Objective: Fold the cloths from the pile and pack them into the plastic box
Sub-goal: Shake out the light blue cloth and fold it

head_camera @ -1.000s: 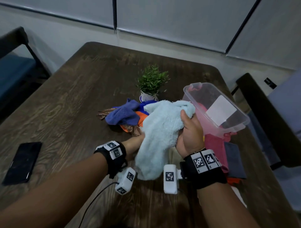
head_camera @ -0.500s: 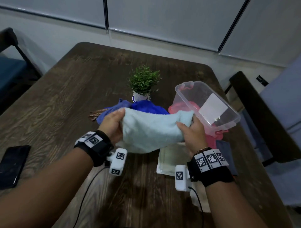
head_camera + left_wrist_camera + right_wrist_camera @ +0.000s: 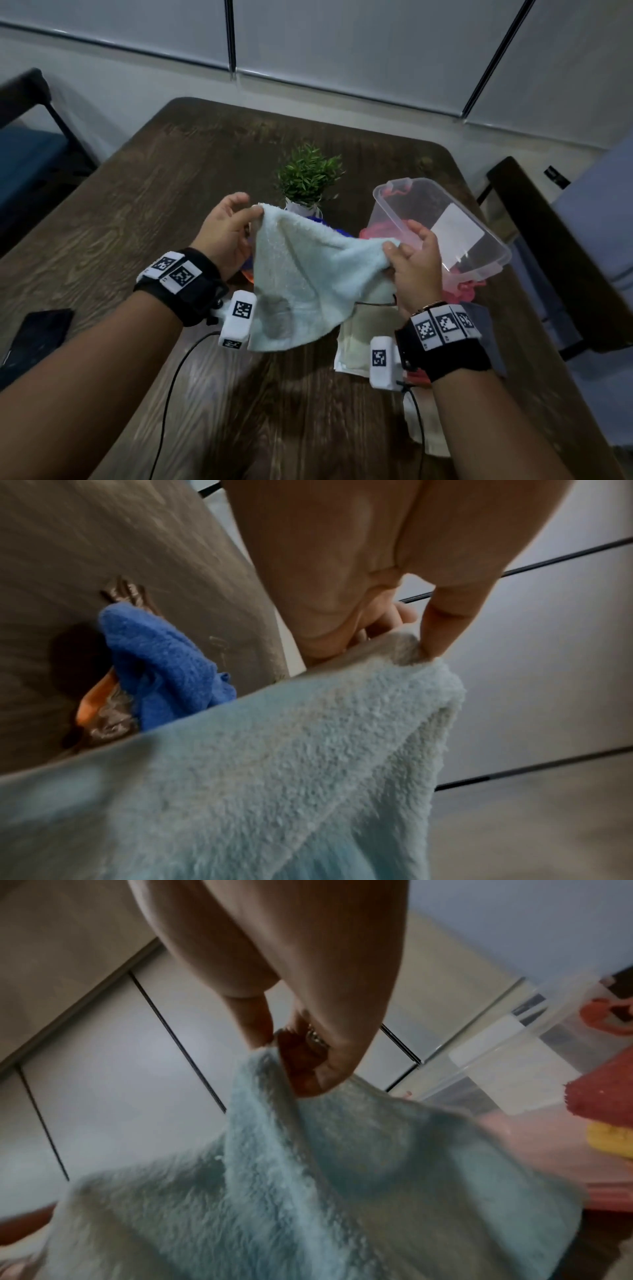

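Light blue cloth [image 3: 308,274] held up in the air over the table [image 3: 137,205], between pile and plastic box [image 3: 479,260]. My left hand [image 3: 226,233] pinches one top corner, thumb & forefinger, other fingers loose. Right hand [image 3: 414,263] pinches the opposite corner, fingers curled in; right wrist view confirms the pinch. Cloth sags in the middle, lower edge hangs free.

Handling, my read: terry, light, v. soft, no stiffness, drapes at once. Not slippery, pile grips skin well. Best hold = corners/hem, as now; mid-cloth grabs would bunch it. Blue cloth [image 3: 164,664] & rest of pile sit behind, by the plant [image 3: 308,178]. Box tilted, looks empty.
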`<action>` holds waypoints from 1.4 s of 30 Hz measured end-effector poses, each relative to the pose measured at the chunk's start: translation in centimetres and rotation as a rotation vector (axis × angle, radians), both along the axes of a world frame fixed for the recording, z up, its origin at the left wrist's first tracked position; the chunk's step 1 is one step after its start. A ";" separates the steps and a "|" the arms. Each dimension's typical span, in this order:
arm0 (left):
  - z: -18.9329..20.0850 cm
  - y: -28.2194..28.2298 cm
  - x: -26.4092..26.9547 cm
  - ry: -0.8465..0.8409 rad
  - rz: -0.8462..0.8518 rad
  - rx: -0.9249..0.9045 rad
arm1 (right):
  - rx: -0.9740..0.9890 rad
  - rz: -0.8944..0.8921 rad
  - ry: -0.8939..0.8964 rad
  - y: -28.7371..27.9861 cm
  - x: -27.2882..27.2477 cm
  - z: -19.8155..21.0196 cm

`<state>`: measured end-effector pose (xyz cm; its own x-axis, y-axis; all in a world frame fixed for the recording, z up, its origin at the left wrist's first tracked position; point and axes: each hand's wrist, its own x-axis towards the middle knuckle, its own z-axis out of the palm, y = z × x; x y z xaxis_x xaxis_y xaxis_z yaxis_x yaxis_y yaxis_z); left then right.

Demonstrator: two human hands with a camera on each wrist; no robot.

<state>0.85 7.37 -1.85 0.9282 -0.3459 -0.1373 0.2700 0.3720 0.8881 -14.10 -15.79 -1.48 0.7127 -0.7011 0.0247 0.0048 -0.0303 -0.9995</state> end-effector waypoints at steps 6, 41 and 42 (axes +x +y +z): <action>1.1 1.8 0.7 -0.248 0.023 0.192 | -0.130 0.079 0.014 -1.2 -0.5 2.0; 1.6 10.1 0.3 -0.495 -0.124 0.450 | -0.438 0.113 -0.058 1.9 -5.1 1.0; 1.6 10.5 0.0 -0.476 -0.133 0.428 | -0.437 0.132 -0.065 2.1 -5.7 1.3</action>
<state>0.90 17.88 -0.23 0.8748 -0.4675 0.1270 -0.1701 -0.0509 0.9841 -19.83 -13.73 -0.15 0.7825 -0.5182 0.3452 0.0993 -0.4435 -0.8908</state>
